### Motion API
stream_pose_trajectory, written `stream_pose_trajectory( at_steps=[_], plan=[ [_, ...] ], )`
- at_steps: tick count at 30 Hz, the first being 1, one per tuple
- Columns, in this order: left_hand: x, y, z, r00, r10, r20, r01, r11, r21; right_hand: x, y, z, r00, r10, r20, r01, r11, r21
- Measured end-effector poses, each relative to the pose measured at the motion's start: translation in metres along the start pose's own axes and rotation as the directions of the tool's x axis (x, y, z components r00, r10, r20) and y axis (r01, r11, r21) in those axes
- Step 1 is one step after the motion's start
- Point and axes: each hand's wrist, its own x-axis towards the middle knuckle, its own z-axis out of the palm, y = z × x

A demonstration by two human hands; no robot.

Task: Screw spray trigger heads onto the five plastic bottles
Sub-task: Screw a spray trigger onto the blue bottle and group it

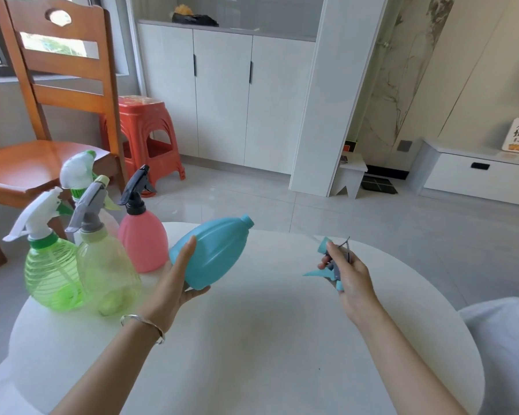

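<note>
Here, smooth teardrop blue bottle (pixel 213 253), ribbed green bottle (pixel 53 277), round white table (pixel 252 339)

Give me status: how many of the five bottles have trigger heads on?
Done: four capped bottles stand at the table's left: bright green ribbed bottle, pale yellow-green bottle, pink bottle with black trigger, and a clear one behind with a white-green head. In hand: left hand holds the uncapped blue plastic bottle tilted; right hand holds the blue-grey trigger head, apart from it. Left: screw that on.
</note>
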Motion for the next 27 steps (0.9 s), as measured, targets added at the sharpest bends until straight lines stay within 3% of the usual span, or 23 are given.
stream_pose_trajectory(
  at_steps=[6, 16, 22, 27],
  plan=[
    [0.0, -0.002, 0.001, 0.998, -0.04, -0.045, 0.04, 0.999, 0.005, -0.005, -0.015, -0.016, 0.995, 0.02, 0.093, -0.029, 0.995, 0.098],
    [-0.008, -0.004, 0.003, 0.998, -0.052, 0.04, 0.047, 0.992, 0.117, -0.011, -0.017, -0.016, 0.98, 0.034, 0.198, -0.017, 0.996, -0.086],
    [-0.009, -0.011, 0.006, 0.973, -0.13, 0.189, 0.092, 0.976, 0.197, -0.021, -0.014, -0.001, 0.951, 0.024, 0.308, 0.009, 0.995, -0.104],
    [-0.009, -0.01, 0.013, 0.98, -0.147, 0.133, 0.124, 0.977, 0.171, -0.028, -0.019, 0.01, 0.916, -0.046, 0.4, 0.123, 0.978, -0.169]
  ],
)
